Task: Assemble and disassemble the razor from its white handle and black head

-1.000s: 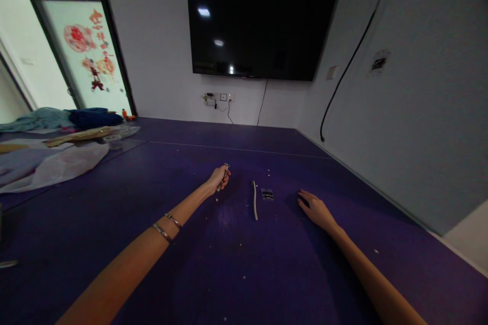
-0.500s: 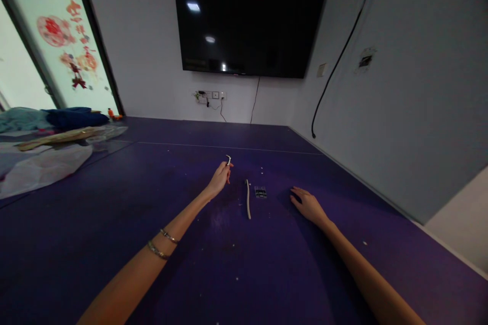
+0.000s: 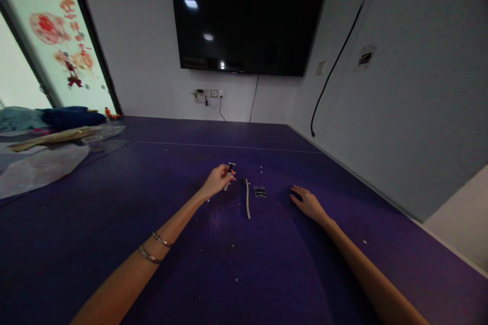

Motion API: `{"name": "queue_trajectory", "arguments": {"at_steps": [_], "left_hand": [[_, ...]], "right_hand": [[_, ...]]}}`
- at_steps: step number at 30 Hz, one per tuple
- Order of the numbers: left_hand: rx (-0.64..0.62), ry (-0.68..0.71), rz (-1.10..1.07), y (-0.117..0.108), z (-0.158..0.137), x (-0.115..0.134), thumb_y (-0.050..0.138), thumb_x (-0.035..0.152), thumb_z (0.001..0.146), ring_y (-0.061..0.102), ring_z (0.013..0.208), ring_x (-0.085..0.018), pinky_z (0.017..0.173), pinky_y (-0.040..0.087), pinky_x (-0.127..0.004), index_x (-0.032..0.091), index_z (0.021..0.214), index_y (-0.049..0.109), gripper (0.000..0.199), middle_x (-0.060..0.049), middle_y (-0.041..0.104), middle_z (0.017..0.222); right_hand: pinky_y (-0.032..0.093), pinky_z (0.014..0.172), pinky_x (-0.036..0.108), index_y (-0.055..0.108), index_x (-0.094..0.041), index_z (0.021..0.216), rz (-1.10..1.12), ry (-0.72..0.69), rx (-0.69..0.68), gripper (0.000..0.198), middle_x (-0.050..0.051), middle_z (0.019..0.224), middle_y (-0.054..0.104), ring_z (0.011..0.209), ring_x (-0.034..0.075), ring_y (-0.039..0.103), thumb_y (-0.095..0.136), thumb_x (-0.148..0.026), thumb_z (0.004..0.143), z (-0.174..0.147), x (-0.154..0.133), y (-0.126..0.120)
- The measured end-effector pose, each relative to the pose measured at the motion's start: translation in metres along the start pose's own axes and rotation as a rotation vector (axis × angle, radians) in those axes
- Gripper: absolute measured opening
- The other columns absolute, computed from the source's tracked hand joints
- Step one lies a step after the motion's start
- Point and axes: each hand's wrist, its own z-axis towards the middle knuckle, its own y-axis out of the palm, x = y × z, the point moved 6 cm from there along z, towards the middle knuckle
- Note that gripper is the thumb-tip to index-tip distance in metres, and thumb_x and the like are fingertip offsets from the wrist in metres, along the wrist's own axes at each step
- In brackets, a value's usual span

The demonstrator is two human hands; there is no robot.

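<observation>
My left hand is closed around a small razor, with its thin crosswise head up and the pale grey handle showing below the fingers. To the right of that hand lies a slender, slightly curved beige strip, lengthwise on the purple surface. Beside the strip is a small, flat clear pack with dark contents too small to make out. My right hand rests palm down on the surface, right of the pack, fingers stretched out and holding nothing.
Small white scraps dot the surface. Clear plastic sheeting, a flat tan piece and dark blue cloth lie at the far left. A television hangs on the back wall; a black cable hangs at the right.
My left hand has come slightly nearer and turned, so the razor's crosswise head and lower handle now show. My right hand, the strip and the pack stay put.
</observation>
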Motion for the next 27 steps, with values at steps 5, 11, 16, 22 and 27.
{"name": "queue_trajectory", "arguments": {"at_steps": [5,11,16,22,27], "left_hand": [[-0.055,-0.01,-0.052,0.008,-0.005,0.018,0.061,0.015,0.07,0.065,0.066,-0.014,0.061,0.049,-0.026,0.016,0.08,0.041,0.022,-0.006,0.067,0.082],[-0.125,-0.007,-0.083,0.021,-0.015,0.04,0.064,0.013,0.067,0.067,0.067,-0.015,0.063,0.05,-0.027,0.016,0.073,0.041,0.024,-0.006,0.069,0.076],[-0.15,-0.033,-0.112,0.027,-0.023,0.05,0.066,0.01,0.064,0.067,0.071,-0.018,0.066,0.051,-0.03,0.015,0.07,0.042,0.025,-0.006,0.069,0.074],[-0.174,-0.048,-0.159,0.028,-0.028,0.054,0.069,0.012,0.062,0.067,0.072,-0.018,0.067,0.051,-0.031,0.014,0.069,0.044,0.026,-0.006,0.069,0.073],[-0.204,-0.036,-0.174,0.031,-0.032,0.06,0.069,0.011,0.062,0.067,0.074,-0.019,0.066,0.05,-0.03,0.014,0.067,0.044,0.026,-0.007,0.069,0.074]], "right_hand": [[0.043,0.084,0.032,0.066,-0.016,0.094,-0.029,-0.027,0.192,0.033,0.01,0.096,0.068,0.093,0.022,0.06,0.037,-0.029,0.085,0.0,-0.038,-0.032],[0.036,0.052,0.023,0.065,-0.021,0.069,-0.106,0.0,0.025,0.037,0.004,0.063,0.066,0.059,0.017,0.062,0.037,-0.036,0.086,0.007,-0.131,-0.027],[0.039,0.057,0.024,0.068,-0.021,0.073,-0.141,0.031,-0.118,0.035,0.007,0.075,0.069,0.07,0.019,0.065,0.04,-0.038,0.085,0.019,-0.176,-0.004],[0.046,0.067,0.033,0.069,-0.014,0.089,-0.19,0.148,-0.221,0.039,0.017,0.089,0.068,0.083,0.027,0.065,0.043,-0.043,0.082,0.027,-0.182,0.021],[0.047,0.07,0.034,0.068,-0.011,0.092,-0.191,0.154,-0.238,0.033,0.018,0.09,0.068,0.084,0.028,0.065,0.042,-0.03,0.082,0.025,-0.184,0.033]]}}
